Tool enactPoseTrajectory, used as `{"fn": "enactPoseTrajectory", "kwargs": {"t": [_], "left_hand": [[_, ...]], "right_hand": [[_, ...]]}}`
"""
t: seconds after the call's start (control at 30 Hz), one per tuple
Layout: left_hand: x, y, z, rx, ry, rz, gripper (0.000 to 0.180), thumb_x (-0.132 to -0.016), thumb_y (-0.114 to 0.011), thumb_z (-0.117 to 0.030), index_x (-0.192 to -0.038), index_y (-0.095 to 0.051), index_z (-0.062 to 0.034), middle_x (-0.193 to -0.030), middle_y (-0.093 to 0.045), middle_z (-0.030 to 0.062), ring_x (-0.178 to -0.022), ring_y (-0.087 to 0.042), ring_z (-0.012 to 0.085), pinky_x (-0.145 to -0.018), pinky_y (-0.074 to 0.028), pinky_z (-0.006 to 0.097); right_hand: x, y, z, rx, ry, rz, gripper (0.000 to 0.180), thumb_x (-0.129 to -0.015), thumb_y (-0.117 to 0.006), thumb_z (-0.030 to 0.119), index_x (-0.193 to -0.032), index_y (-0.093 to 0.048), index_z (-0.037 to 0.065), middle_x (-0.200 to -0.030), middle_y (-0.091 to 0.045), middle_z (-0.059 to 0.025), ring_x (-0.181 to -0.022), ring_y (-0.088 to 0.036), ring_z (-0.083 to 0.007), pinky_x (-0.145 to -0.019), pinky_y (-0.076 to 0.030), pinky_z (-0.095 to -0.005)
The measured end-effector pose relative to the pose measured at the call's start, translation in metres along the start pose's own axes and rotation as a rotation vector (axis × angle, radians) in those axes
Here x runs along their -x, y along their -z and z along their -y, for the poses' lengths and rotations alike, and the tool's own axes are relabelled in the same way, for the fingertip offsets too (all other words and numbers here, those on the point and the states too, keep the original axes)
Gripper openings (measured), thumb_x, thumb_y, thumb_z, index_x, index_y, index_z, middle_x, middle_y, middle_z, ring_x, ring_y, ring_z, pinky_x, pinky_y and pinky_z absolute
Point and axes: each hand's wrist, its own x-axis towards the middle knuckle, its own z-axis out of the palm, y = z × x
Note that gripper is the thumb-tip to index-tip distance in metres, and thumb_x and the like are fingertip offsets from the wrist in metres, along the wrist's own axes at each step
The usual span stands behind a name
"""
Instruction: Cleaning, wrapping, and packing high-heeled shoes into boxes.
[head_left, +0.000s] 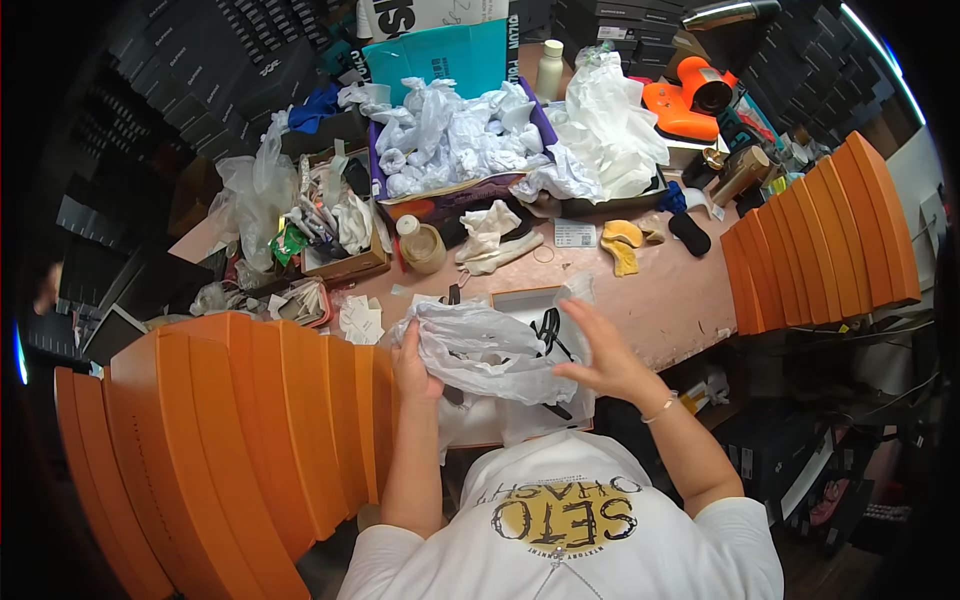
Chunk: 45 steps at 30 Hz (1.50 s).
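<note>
A crumpled, translucent white sheet of thin wrapping [480, 340] spreads over a shallow open box [522, 299] in front of my body. My left hand [413, 368] grips the wrapping's left edge, thumb toward me. At the right side, my right hand [606, 352] is raised with thumb and fingers apart, near the wrapping's right end and holding nothing. Black strap-like pieces [548, 328] show beside and beneath the wrapping; what they belong to is hidden. More pale wrapping hangs at the box's near side.
Stacked orange boxes flank me at left [220, 430] and right [830, 235]. Behind the work area stand a purple-edged bin [378, 165] of crumpled paper, a bottle [422, 246], yellow cloth pieces [622, 245], a black oval item [690, 234] and an orange device [690, 100].
</note>
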Motion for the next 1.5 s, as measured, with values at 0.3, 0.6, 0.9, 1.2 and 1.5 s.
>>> {"fn": "enactPoseTrajectory", "kwargs": {"t": [0.3,0.6,0.9,1.2,1.5], "left_hand": [[0.035,0.015,-0.020,0.120,0.184,0.397,0.070,-0.076,-0.072,-0.023,-0.136,-0.038,-0.0101,-0.123,-0.052,0.0093,-0.094,-0.057,0.0139,-0.069,-0.049,0.026],[0.055,0.038,0.032,-0.144,0.382,0.571,0.082,-0.075,-0.076,-0.028,-0.140,-0.033,-0.0043,-0.137,-0.044,0.0127,-0.104,-0.057,0.0175,-0.082,-0.048,0.027],[0.109,0.011,0.034,-0.375,0.562,0.549,0.042,-0.099,-0.039,-0.037,-0.091,-0.061,-0.0021,-0.100,-0.061,0.0117,-0.082,-0.057,0.0151,-0.074,-0.047,0.029],[0.115,0.010,0.003,-0.330,0.635,0.336,0.033,-0.097,-0.046,-0.029,-0.087,-0.063,-0.0024,-0.082,-0.064,0.0042,-0.078,-0.060,0.0144,-0.078,-0.047,0.031],[0.046,-0.009,0.022,-0.559,0.592,0.511,0.032,-0.097,-0.048,-0.028,-0.099,-0.064,-0.0006,-0.099,-0.065,0.0084,-0.096,-0.059,0.0158,-0.087,-0.045,0.030]], "right_hand": [[-0.030,-0.093,-0.018,-0.478,-0.264,0.420,0.036,-0.086,-0.060,0.020,-0.117,-0.054,0.003,-0.095,-0.062,-0.0139,-0.082,-0.059,-0.0217,-0.076,-0.046,-0.0339],[-0.018,-0.081,0.000,-0.517,-0.310,0.399,0.025,-0.093,-0.051,0.021,-0.109,-0.061,0.003,-0.068,-0.056,-0.0095,-0.059,-0.048,-0.0141,-0.059,-0.043,-0.0310],[0.025,-0.038,-0.012,0.178,0.479,0.544,0.020,-0.082,-0.055,0.018,-0.102,-0.054,0.015,-0.068,-0.047,-0.0029,-0.056,-0.059,-0.0213,-0.048,-0.048,-0.0346],[-0.033,0.058,-0.058,0.468,0.253,0.359,0.019,-0.081,-0.061,0.025,-0.094,-0.056,0.012,-0.075,-0.055,-0.0051,-0.059,-0.060,-0.0257,-0.049,-0.046,-0.0353],[-0.149,-0.099,-0.083,-0.405,0.022,0.338,0.057,-0.089,-0.060,0.031,-0.136,-0.041,0.004,-0.129,-0.050,-0.0147,-0.112,-0.052,-0.0244,-0.090,-0.045,-0.0340]]}}
